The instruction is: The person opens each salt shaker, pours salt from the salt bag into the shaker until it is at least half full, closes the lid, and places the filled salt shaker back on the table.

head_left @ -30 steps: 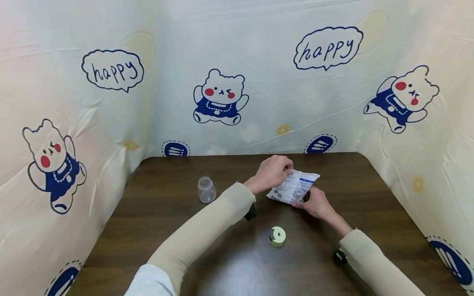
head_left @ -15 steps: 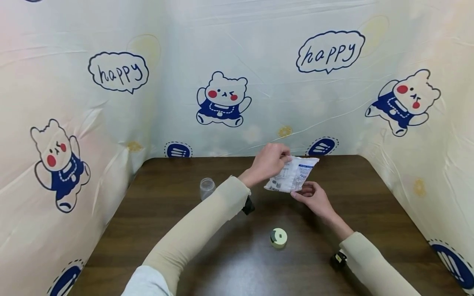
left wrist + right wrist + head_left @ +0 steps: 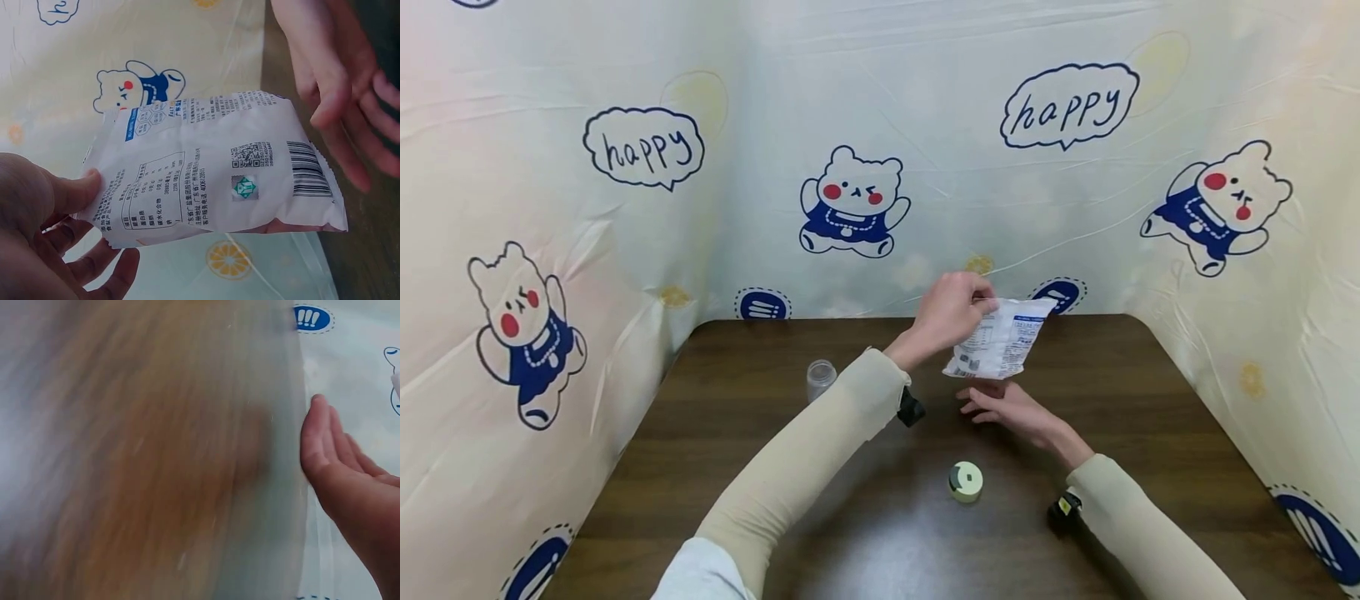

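Note:
A white printed packet [image 3: 1000, 343] hangs above the table's far part, its upper left edge pinched by the left hand [image 3: 945, 315]. In the left wrist view the left hand [image 3: 47, 234] holds one end of the packet [image 3: 212, 169], thumb on the printed face; a barcode and a QR code show at the other end. Just below the packet, the right hand [image 3: 1018, 414] has its fingers extended and grips nothing. Beside the packet's barcode end is the right hand [image 3: 344, 81] in the left wrist view. The right wrist view shows the right hand [image 3: 350, 475] with straight fingers.
A clear open jar [image 3: 821, 377] stands on the brown table [image 3: 737, 358], partly behind the left forearm. A pale green round object [image 3: 966, 482] lies nearer the front, between the forearms. Printed curtains [image 3: 925, 100] surround the table's back and sides.
The packet has risen off the table with the left hand. The right hand has let go of the packet's lower edge, shifted left beneath it and straightened its fingers.

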`<state>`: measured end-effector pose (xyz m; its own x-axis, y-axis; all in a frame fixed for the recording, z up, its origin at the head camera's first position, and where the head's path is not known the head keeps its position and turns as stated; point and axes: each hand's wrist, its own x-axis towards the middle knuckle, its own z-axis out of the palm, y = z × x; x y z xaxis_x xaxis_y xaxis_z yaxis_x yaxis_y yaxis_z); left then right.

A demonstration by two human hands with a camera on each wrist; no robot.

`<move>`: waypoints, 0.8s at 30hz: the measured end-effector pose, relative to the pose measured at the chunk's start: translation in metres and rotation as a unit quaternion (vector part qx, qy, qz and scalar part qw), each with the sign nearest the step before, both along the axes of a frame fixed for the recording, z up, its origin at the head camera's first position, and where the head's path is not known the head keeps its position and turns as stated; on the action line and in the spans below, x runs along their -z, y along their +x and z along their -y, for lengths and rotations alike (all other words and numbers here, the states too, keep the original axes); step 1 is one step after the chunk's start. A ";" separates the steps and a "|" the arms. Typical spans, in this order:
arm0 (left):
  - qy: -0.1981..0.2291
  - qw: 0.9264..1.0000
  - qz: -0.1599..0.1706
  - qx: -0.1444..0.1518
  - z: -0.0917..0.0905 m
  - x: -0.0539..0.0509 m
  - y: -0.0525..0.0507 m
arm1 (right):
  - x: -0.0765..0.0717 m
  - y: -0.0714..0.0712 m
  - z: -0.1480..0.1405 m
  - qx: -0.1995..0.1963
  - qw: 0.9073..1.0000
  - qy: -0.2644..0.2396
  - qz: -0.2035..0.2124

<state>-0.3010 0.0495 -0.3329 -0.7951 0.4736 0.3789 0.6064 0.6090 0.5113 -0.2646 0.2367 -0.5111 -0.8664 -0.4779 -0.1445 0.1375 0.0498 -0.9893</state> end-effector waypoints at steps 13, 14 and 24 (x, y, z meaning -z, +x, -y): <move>0.034 0.999 0.031 0.002 0.004 -0.006 0.005 | -0.009 -0.007 0.004 -0.020 0.975 -0.218 0.039; 0.035 0.999 0.034 0.002 0.004 -0.005 0.005 | -0.010 -0.007 0.005 -0.020 0.974 -0.223 0.041; 0.046 0.996 0.073 0.016 0.024 -0.002 -0.003 | -0.016 -0.010 0.013 0.018 0.973 -0.228 0.037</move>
<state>-0.3040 0.0253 -0.3306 -0.8301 0.4678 0.3035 0.5399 0.5379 0.6474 -0.2743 0.2239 -0.4953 -0.8793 -0.4760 0.0128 0.2021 -0.3973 -0.8952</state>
